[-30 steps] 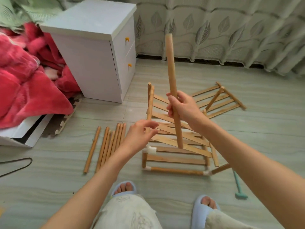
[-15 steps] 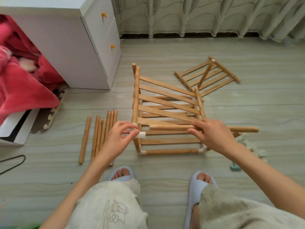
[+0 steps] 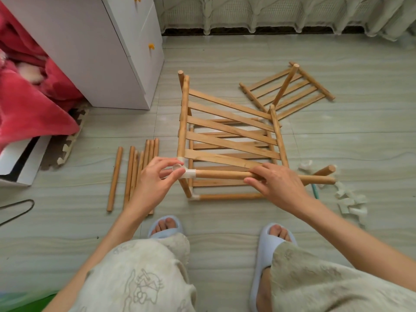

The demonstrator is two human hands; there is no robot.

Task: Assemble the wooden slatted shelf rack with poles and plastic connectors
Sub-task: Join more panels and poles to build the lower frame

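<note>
1. The half-built rack [image 3: 229, 140] sits on the floor [image 3: 225, 55], in the middle, just in front of the person's two feet in pale blue slippers [image 3: 167, 226]
2. The left hand [image 3: 155, 183] pinches a clear plastic connector [image 3: 182, 171] at the rack's near left corner, with the fingers [image 3: 171, 162] curled round it
3. The right hand [image 3: 276, 183] grips a round wooden pole [image 3: 222, 174], fingers curled over the top of it
4. The pole lies flat across the near side of the rack, and its left end goes into the connector
5. The pole's right end sticks out past the right hand
6. A bunch of spare poles [image 3: 137, 174] lies on the floor just left of the rack, partly under the left hand
7. A second slatted panel [image 3: 290, 91] lies on the floor behind the rack, to the right, with one pole standing up from it
8. A little heap of more white connectors [image 3: 351, 201] lies on the floor to the right of the rack
9. A white cabinet [image 3: 96, 50] with yellow knobs stands at the far left of the floor, next to a red blanket [image 3: 29, 104]
</note>
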